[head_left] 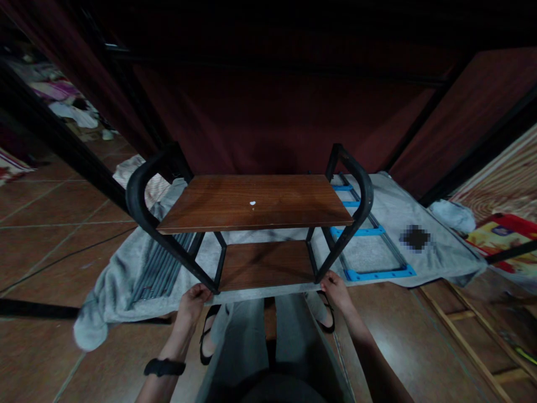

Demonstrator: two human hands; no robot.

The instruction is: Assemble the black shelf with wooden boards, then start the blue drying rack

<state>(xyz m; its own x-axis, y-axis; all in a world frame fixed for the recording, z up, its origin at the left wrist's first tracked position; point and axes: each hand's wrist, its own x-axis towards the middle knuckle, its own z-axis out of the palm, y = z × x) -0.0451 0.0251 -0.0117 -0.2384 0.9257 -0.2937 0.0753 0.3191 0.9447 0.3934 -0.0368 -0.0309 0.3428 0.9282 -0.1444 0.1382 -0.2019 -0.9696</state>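
A small two-tier shelf [255, 215] with brown wood-grain boards and a black tube frame stands before me on a grey cloth [268, 292]. My left hand [194, 299] is closed at its front left foot. At the front right foot, the fingers of my right hand [334, 288] are bent around the bottom corner. Both hands also touch the cloth's front edge, and my palms hide part of the contact. Left of the shelf lie several grey tubes [161, 268]. To its right rests a dark tube frame with blue connector strips [380, 273].
Black metal posts [62, 134] and dark red fabric [268, 123] enclose the far side. A wooden ladder-like frame [464, 315] lies on the tiled floor at right, near a red and yellow package [503, 238]. A thin cable [67, 256] crosses the floor at left.
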